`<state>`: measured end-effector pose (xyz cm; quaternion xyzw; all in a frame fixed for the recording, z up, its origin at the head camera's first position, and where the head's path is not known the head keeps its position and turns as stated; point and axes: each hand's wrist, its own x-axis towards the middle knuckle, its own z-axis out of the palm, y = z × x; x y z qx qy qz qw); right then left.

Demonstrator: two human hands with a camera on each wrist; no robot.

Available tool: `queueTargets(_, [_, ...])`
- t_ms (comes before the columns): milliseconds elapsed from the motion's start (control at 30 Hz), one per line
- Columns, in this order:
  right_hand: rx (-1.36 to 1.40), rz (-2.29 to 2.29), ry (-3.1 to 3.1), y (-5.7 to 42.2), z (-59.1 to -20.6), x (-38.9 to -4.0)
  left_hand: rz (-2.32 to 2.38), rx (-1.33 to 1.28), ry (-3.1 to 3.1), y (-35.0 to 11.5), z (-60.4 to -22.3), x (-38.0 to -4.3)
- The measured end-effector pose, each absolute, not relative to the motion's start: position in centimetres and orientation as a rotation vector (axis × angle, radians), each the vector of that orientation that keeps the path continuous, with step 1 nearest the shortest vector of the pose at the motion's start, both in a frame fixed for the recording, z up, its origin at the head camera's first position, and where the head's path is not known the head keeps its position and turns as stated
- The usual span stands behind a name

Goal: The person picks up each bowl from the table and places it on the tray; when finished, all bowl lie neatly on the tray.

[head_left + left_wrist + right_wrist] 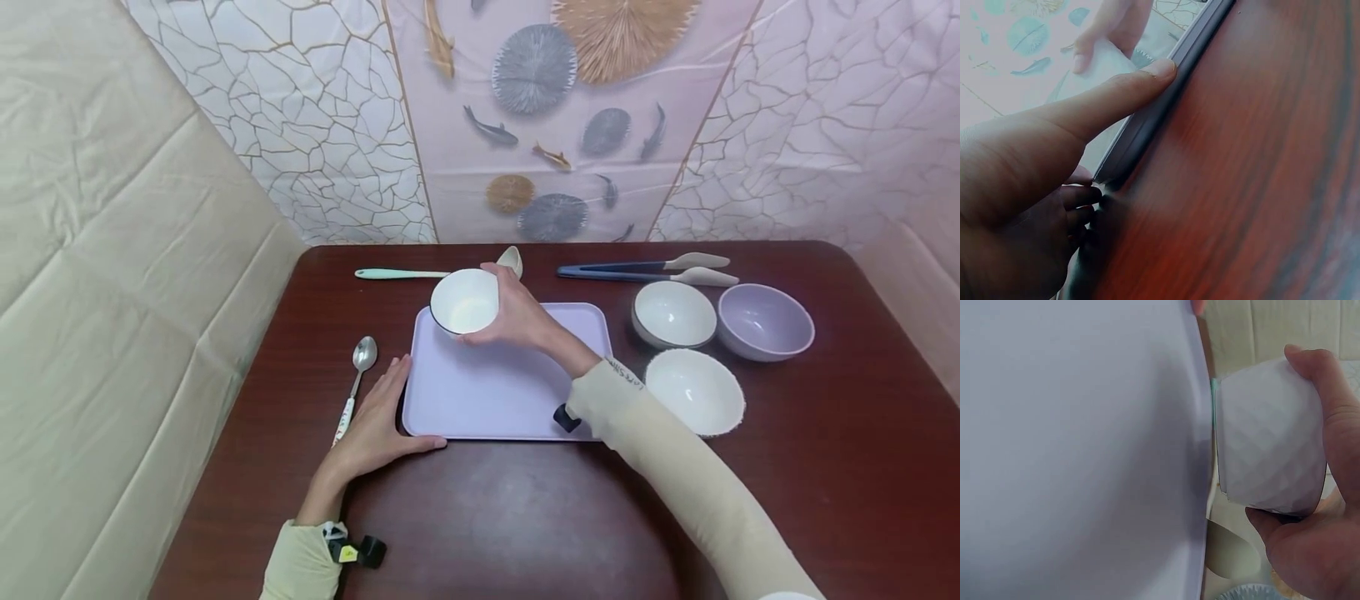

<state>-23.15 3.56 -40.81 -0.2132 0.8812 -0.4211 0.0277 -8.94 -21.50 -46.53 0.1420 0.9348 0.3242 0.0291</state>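
My right hand (512, 312) grips a white bowl (463, 302) by its side, over the far left part of the lavender tray (495, 392). In the right wrist view the bowl (1272, 434) shows a faceted outer wall, with fingers and thumb on opposite sides; a gap between it and the tray's surface is hard to judge. My left hand (377, 425) lies at the tray's near left corner, fingers straight along the left edge, thumb along the front edge. The left wrist view shows that thumb (1129, 94) touching the tray's rim.
Right of the tray stand a white bowl (675, 315), a lavender bowl (767, 323) and a rough-rimmed white bowl (696, 392). Blue-handled tongs (645, 270) and a mint-handled ladle (401, 273) lie along the back. A metal spoon (364, 354) lies left, beside my left hand.
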Motion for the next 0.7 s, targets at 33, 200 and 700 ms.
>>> queueTargets(33, [-0.661,-1.294,2.722,3.5,-41.0,-23.1,1.002,0.436,2.883,-21.5,-46.5,-8.9])
queueTargets(200, [-0.662,-1.288,2.721,3.2,-41.8,-23.0,1.01,0.438,2.88,-21.5,-46.6,-8.9])
queueTargets(700, [-0.713,-1.28,2.704,2.5,-43.0,-23.2,1.003,0.438,2.871,-21.4,-46.5,-9.1])
